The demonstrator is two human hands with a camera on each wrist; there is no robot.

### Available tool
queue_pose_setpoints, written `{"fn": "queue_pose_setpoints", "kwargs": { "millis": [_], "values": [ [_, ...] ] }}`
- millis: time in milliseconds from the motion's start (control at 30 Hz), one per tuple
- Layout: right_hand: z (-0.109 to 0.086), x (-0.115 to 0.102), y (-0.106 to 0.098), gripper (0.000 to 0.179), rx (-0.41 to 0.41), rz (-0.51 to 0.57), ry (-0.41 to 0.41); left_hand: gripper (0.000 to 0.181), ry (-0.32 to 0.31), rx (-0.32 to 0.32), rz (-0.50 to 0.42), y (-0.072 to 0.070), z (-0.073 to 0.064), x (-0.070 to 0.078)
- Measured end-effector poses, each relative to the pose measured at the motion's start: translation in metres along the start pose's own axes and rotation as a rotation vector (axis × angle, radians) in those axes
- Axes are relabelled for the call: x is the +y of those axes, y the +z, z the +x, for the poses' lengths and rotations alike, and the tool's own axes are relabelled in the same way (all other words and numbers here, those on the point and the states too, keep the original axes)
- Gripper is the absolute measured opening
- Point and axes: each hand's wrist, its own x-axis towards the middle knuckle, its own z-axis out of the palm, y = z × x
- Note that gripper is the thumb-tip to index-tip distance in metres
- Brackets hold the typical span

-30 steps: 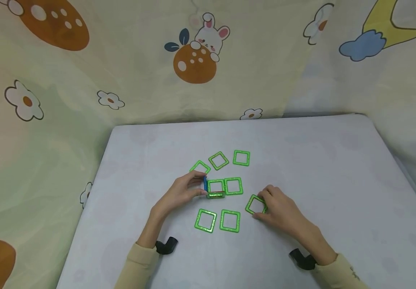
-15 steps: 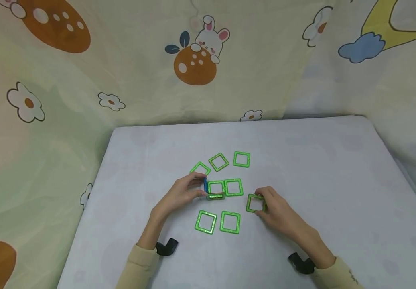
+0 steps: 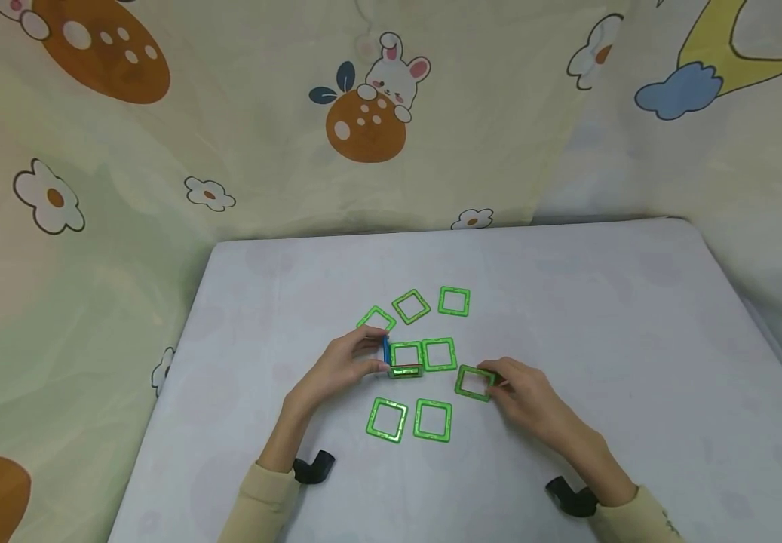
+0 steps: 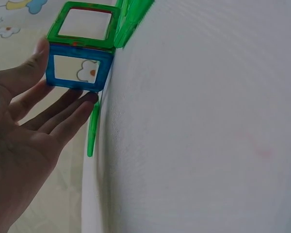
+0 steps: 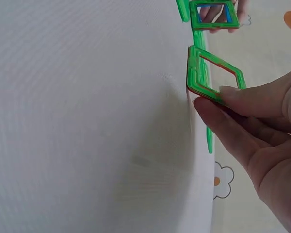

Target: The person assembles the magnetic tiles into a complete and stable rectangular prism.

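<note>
In the head view my left hand (image 3: 343,366) holds an upright blue square magnetic tile (image 3: 386,350) between thumb and fingers. The left wrist view shows the blue tile (image 4: 104,72) meeting a green tile along a shared edge. That upright green tile (image 3: 406,372) stands at the front of a flat green tile (image 3: 406,345). Another flat green tile (image 3: 439,367) lies against its right side. To the right, my right hand (image 3: 533,396) pinches a tilted green square tile (image 3: 460,378), clearly seen as a green frame (image 5: 193,73) in the right wrist view, apart from the joined tiles.
Two loose green tiles lie in front, a left one (image 3: 372,416) and a right one (image 3: 433,437). Behind are a tile (image 3: 376,308) near my left fingers, a turned tile (image 3: 421,312) and a far tile (image 3: 455,314). All lie on a white table (image 3: 601,317).
My right hand has lifted and tilted its green tile and shifted it slightly left towards the joined tiles. The left hand keeps its place at the blue tile.
</note>
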Motion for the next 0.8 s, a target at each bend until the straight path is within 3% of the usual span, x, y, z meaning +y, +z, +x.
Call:
{"fn": "queue_pose_setpoints", "kwargs": {
  "millis": [433,800],
  "values": [
    [0.001,0.005,-0.001,0.037,0.089,0.039,-0.03,0.058,0.007,0.005,0.01,0.0,0.0,0.0],
    [0.011,0.009,0.003,0.035,0.091,0.08,-0.053,0.056,0.001,0.001,-0.003,-0.001,0.0,0.001]
  ]
}}
